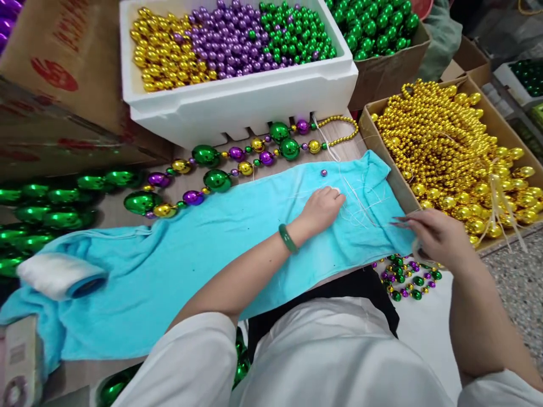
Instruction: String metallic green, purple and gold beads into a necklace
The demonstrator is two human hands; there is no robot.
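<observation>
My left hand (323,210), with a green bangle (288,238) on its wrist, rests on the turquoise towel (237,243). Its fingers are curled in, and what they hold is hidden. Thin white thread (358,198) lies in loose loops to its right. My right hand (441,237) is pinched at the towel's right edge, with a fine strand of thread at its fingertips. A single purple bead (324,173) sits on the cloth just beyond my left hand. Behind it lies a string of large green, purple and gold beads (217,180) ending in a small gold bead loop (339,121).
A white foam box (241,104) of gold, purple and green beads stands at the back. Gold bead strands fill a cardboard box (390,152) at right. A thread spool (59,274) lies at left, near large green beads (63,195) and a big carton (63,73).
</observation>
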